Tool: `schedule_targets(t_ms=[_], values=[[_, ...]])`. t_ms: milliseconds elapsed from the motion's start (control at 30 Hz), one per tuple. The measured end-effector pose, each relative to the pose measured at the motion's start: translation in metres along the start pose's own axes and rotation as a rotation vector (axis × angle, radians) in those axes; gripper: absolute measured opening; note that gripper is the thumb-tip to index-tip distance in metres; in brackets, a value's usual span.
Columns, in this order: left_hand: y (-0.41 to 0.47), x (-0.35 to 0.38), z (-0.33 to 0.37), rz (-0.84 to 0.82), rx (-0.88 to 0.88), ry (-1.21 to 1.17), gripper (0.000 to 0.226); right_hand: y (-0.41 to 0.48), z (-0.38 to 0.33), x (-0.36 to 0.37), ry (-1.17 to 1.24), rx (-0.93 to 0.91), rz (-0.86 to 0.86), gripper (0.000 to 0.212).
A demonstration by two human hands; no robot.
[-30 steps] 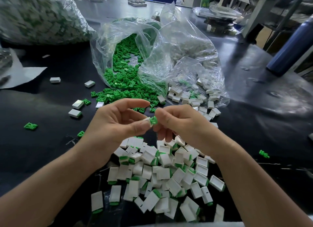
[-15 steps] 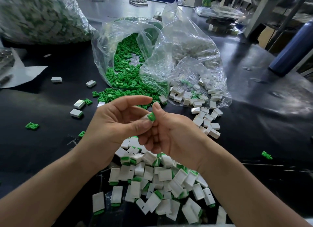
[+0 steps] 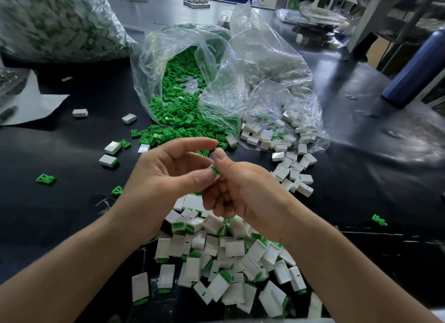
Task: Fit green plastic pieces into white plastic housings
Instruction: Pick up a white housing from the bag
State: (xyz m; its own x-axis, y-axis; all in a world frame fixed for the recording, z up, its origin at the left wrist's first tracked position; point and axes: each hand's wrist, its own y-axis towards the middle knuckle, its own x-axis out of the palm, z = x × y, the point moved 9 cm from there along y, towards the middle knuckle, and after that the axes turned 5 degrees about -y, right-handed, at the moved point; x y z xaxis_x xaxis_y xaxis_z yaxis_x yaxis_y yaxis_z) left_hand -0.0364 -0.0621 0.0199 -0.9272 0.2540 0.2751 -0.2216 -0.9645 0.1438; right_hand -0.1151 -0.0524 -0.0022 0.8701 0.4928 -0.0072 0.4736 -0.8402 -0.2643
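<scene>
Both hands are up over the table (image 3: 361, 183), meeting at chest-centre. The left hand (image 3: 163, 178) pinches a small white housing (image 3: 218, 176) btwn thumb & fingers (image 3: 192, 144); the index arches over the top. The right hand (image 3: 243, 190) has its thumb on the green piece (image 3: 215, 169) at the housing's mouth, other fingers curled under, so both hands grip the one part. How far in the green piece sits, can't tell; it's mostly hidden by the thumbs.

Right under the wrists: a heap of finished housings (image 3: 216, 262), white w/ green ends showing. Beyond the hands a clear bag (image 3: 154, 65) lies open, green pieces spilling out toward the person. Just beside it, to the right, a second clear bag (image 3: 277, 65) w/ empty white housings, and more loose ones (image 3: 293, 173) scattered near the right hand. A stray green piece (image 3: 45, 179) lies well off to the left. Far left corner: a big stuffed bag (image 3: 60, 21), blurred. Far right: a blue bottle (image 3: 414, 57) standing tilted in view.
</scene>
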Motion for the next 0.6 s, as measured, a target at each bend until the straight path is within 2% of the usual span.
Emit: schedule_targets(t_ms=[167, 600], values=[[0.0008, -0.0022, -0.0039, 0.032, -0.046, -0.038, 0.028, -0.001, -0.0037, -0.0064, -0.144, -0.046, 0.066, 0.046], [0.0009, -0.0035, -0.0062, 0.059, -0.071, -0.039, 0.029, 0.0009, -0.003, -0.0105, -0.314, -0.098, 0.139, 0.043]])
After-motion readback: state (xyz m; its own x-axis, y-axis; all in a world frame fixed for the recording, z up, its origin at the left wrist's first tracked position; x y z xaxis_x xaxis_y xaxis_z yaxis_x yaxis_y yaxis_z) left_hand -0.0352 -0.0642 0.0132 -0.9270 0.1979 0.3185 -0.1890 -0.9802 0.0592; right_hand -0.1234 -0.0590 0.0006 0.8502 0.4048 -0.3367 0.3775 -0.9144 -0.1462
